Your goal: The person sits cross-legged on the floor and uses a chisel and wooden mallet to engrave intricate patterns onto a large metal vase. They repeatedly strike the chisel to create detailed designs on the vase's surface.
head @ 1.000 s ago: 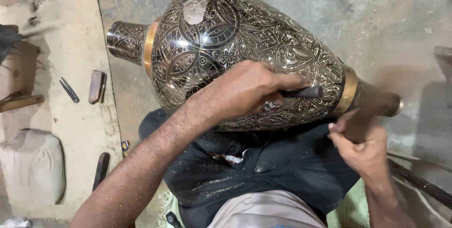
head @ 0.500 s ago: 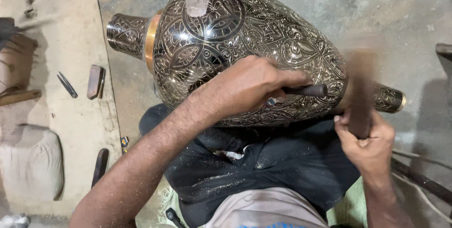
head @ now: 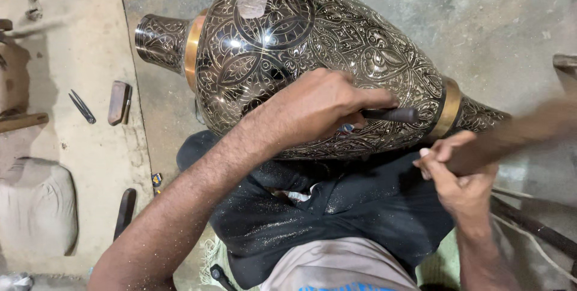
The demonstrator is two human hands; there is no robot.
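Your left hand [head: 312, 108] rests on the side of the big metal vase [head: 300, 57], and its fingers are curled tight around a dark chisel [head: 387, 114]. The chisel lies nearly flat and points to the right, toward the gold band [head: 449, 108] near the narrow end of the vase. The spot where its tip meets the metal is hidden under your fingers, so you cannot tell just where it touches.

Your right hand [head: 460, 177] is closed around the handle of a wooden mallet [head: 529, 132]. The mallet is a brown blur that slants up and to the right — its head is too smeared to make out. It sits just beside the narrow end of the vase, close to the back end of the chisel.

The vase lies on its side across your lap, on top of a dark cloth [head: 336, 207] that sparkles with tiny bright specks. It is dark and shiny, with flowers and leaves cut all over it. Its short neck [head: 159, 39] points to the left, with another gold band [head: 193, 48] next to it.

On the pale mat [head: 90, 159] to your left lie a few small things — a little flat block [head: 119, 102], a thin pair of metal points [head: 81, 106] and a dark tool [head: 125, 210] near your elbow. A soft grey sack [head: 36, 207] sits at the left edge. The floor [head: 499, 21] past the vase is rough grey concrete.
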